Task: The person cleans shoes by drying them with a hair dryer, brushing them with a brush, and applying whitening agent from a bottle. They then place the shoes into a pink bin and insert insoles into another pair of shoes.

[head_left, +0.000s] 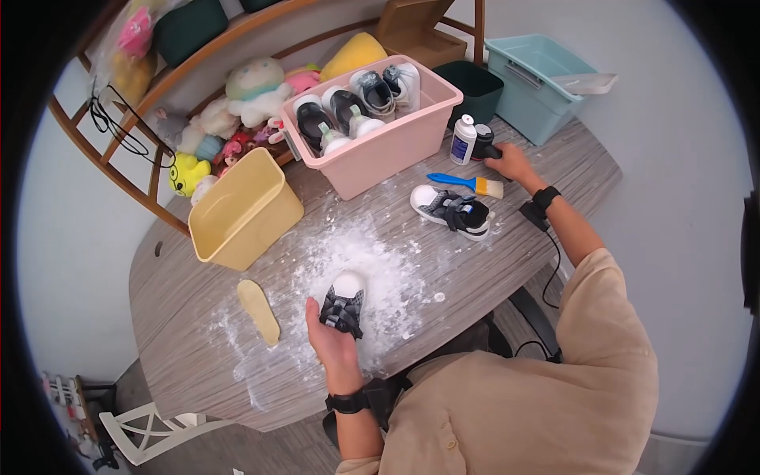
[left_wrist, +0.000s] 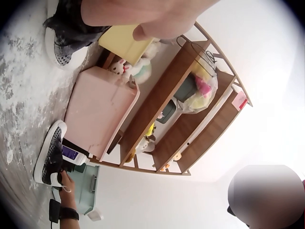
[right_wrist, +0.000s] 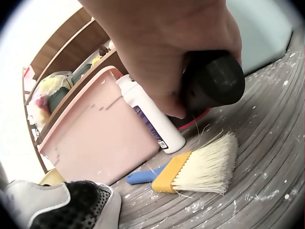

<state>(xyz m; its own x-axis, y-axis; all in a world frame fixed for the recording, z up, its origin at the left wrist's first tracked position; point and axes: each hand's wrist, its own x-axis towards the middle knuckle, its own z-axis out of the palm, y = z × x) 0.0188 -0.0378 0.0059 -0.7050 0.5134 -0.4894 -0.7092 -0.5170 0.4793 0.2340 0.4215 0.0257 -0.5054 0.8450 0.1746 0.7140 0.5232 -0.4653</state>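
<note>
My left hand [head_left: 332, 344] holds a small black-and-grey sneaker [head_left: 343, 305] with a white toe, over a patch of white powder [head_left: 388, 269]. The thumb lies along the shoe's side; the other fingers are mostly hidden. In the left wrist view this sneaker [left_wrist: 66, 43] shows beside the hand. At the far right of the table my right hand [head_left: 513, 162] grips the thick black handle [right_wrist: 217, 78] of a tool with a round black head [head_left: 483, 136]. Close by are a white bottle [head_left: 463, 141], a blue-handled brush [right_wrist: 205, 167] and a second sneaker [head_left: 451, 212].
A pink bin [head_left: 388, 154] full of shoes stands at the back, near a yellow bin [head_left: 229, 229]. Right of it are a dark green bin [head_left: 473, 91] and a light blue bin [head_left: 530, 99]. An insole [head_left: 259, 311] lies at the left. Plush toys fill the shelf behind.
</note>
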